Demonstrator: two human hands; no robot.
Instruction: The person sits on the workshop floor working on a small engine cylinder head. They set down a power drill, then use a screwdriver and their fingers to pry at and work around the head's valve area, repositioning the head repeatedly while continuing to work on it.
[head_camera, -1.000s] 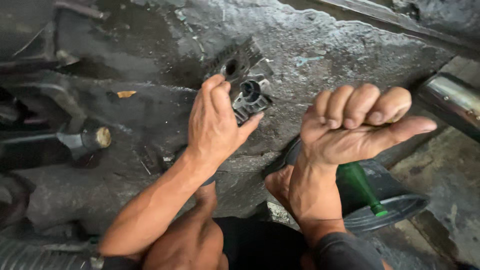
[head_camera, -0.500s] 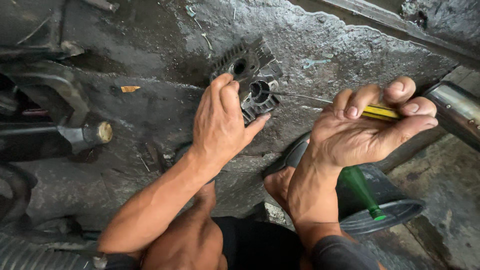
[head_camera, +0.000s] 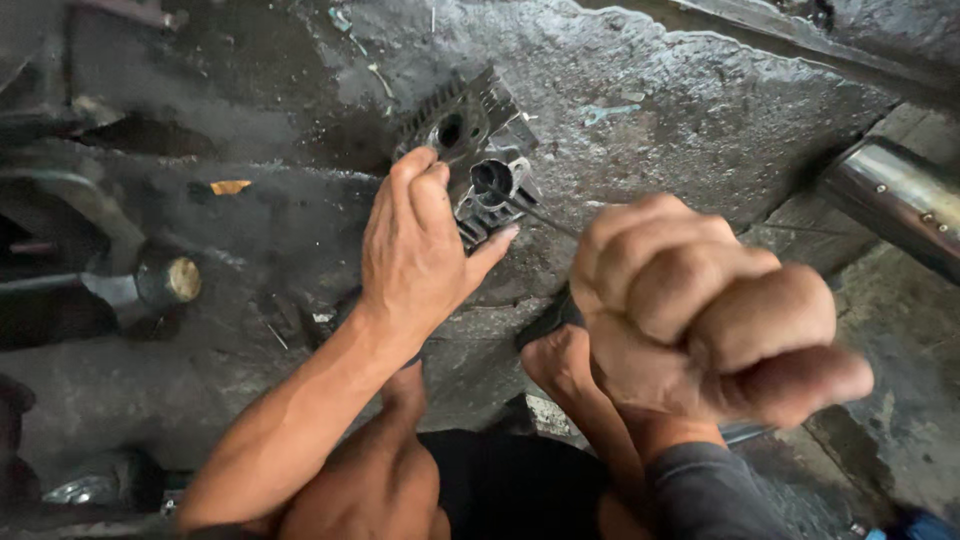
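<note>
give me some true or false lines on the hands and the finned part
1. The left hand rests on the finned part. True.
2. The right hand is spread open and flat. False: it is a closed fist.
3. A thin rod reaches from the fist into the part's bore. True.
4. The part lies in a clean white tray. False: it lies on the dirty floor.
5. A shiny pipe lies at right. True.
</note>
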